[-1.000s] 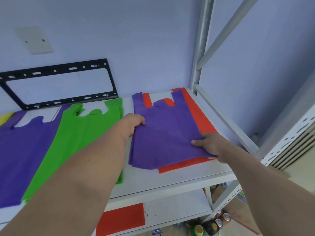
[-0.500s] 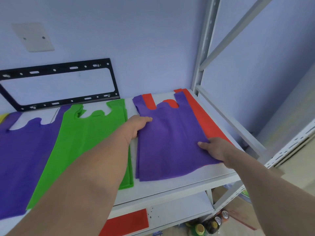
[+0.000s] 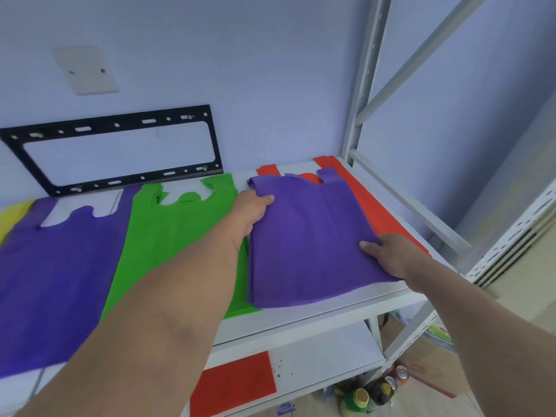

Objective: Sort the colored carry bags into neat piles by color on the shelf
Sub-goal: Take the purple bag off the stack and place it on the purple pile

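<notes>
A stack of purple carry bags [image 3: 307,242] lies on the white shelf [image 3: 301,317], over red bags [image 3: 379,206] at the right. My left hand [image 3: 252,209] grips the stack's left edge near the handles. My right hand [image 3: 391,254] grips its right edge, thumb on top. A green pile [image 3: 177,239] lies just left of the stack, partly under my left arm. Further left is another purple pile [image 3: 54,284], and a yellow bag [image 3: 12,215] shows at the far left edge.
A black metal bracket [image 3: 120,149] leans against the back wall. The grey rack upright and braces [image 3: 361,85] stand at the right. A red sheet [image 3: 237,383] lies on the lower shelf. Bottles and cans [image 3: 373,392] sit on the floor below.
Both hands have shifted the purple stack a little left and straighter, so its left edge now overlaps the green pile and more red shows at the right.
</notes>
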